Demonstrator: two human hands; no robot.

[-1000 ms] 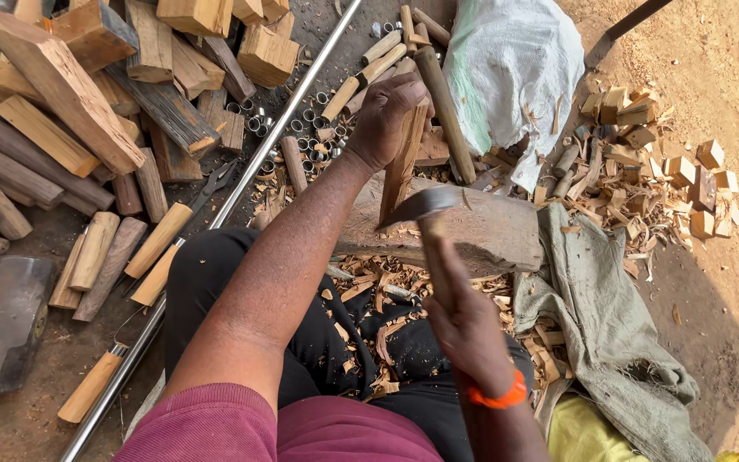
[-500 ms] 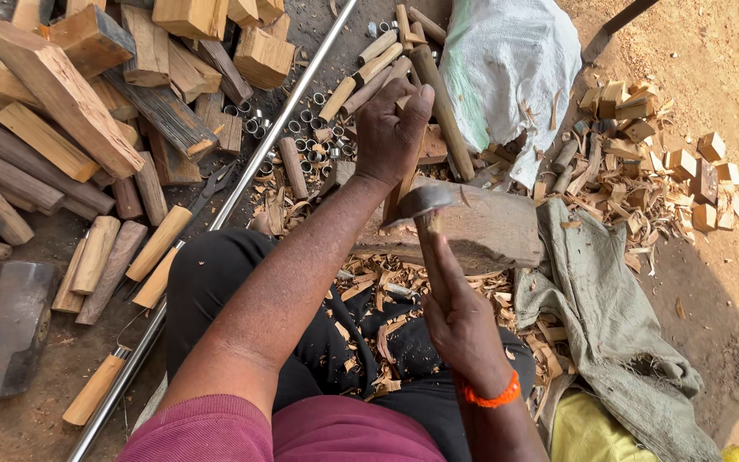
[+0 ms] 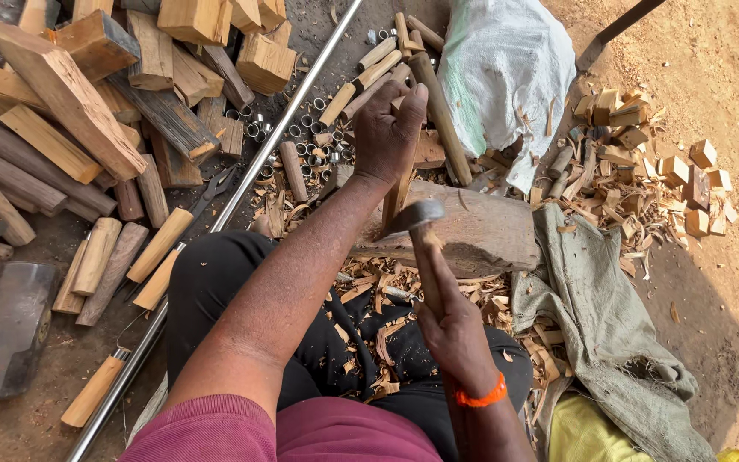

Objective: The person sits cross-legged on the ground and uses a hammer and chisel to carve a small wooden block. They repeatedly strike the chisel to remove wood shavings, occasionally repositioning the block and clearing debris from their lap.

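My left hand [image 3: 391, 128] grips the top of a wooden stick [image 3: 399, 192] that stands upright on a flat chopping block [image 3: 481, 231]. My right hand [image 3: 455, 329], with an orange band at the wrist, holds the wooden handle of a small axe; its metal head [image 3: 412, 216] rests against the lower part of the stick. Wood shavings [image 3: 387, 295] lie on my lap and around the block.
Rough wood blocks [image 3: 70, 94] and rounded sticks pile at the left. A long metal rod [image 3: 241, 184] runs diagonally. A sledgehammer head [image 3: 6, 329] lies at lower left, small metal rings [image 3: 301, 128] nearby. White sack [image 3: 506, 60], grey cloth [image 3: 609, 325], wood chips [image 3: 643, 171] at right.
The axe head has come down along the stick toward the block. My left hand has shifted slightly on the stick's top.
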